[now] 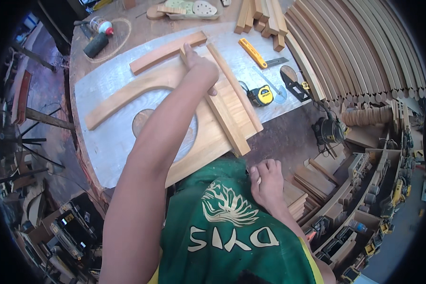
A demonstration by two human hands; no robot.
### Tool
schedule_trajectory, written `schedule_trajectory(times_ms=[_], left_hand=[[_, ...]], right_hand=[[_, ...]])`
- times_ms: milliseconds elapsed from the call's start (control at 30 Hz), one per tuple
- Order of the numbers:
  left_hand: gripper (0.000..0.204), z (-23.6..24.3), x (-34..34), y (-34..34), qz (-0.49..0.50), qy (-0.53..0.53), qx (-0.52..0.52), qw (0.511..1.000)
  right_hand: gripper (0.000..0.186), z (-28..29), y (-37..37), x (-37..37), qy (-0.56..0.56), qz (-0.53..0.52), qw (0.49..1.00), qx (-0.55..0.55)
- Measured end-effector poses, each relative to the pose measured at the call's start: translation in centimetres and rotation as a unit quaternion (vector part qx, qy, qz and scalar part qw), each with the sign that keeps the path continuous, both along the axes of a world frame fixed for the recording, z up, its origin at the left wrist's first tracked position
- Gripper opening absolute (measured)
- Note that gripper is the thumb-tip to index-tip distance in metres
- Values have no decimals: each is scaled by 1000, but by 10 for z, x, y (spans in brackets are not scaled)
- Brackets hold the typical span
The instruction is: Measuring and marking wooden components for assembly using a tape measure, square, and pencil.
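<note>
Head view: the left hand [202, 73] gripped a wooden strip [228, 127] lying across a panel [208, 132] with a rounded cutout, on a pale board [102, 151]; the right hand [268, 184] was loosely curled, any contents hidden. The step appeared to be positioning the strip; the next move probably called for careful alignment.

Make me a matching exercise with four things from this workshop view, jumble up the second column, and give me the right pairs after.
Column one:
1. Left hand
2. Right hand
3. Tape measure
4. Bottle

Column two:
A. Yellow and black
B. Beside the green shirt
C. White with a red cap
D. On a wooden strip

Right pairs: 1-D, 2-B, 3-A, 4-C.
</note>
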State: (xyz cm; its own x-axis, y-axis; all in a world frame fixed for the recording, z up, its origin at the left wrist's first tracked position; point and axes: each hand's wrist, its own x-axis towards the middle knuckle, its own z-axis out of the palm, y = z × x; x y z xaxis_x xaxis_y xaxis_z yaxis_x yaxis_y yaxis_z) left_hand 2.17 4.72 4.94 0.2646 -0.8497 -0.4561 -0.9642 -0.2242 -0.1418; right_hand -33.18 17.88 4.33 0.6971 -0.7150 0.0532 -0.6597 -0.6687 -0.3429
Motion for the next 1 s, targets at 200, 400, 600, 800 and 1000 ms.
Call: schedule_trajectory(times_ms=[200, 400, 600, 800, 1000], left_hand=[[102, -14, 10, 10, 95, 79, -2, 992], [133, -46, 15, 47, 153, 162, -173, 959], [108, -96, 58, 88, 212, 288, -442, 823], [113, -112, 112, 105, 193, 244, -365, 877], [117, -94, 131, 78, 162, 354, -333, 859]], right_hand=[[31, -76, -31, 18, -184, -32, 979, 77], [46, -90, -43, 16, -176, -11, 980, 97], [44, -103, -59, 13, -252, -78, 829, 493], [50, -123, -37, 18, -241, -85, 798, 546], [49, -112, -12, 28, -253, -195, 789, 525]])
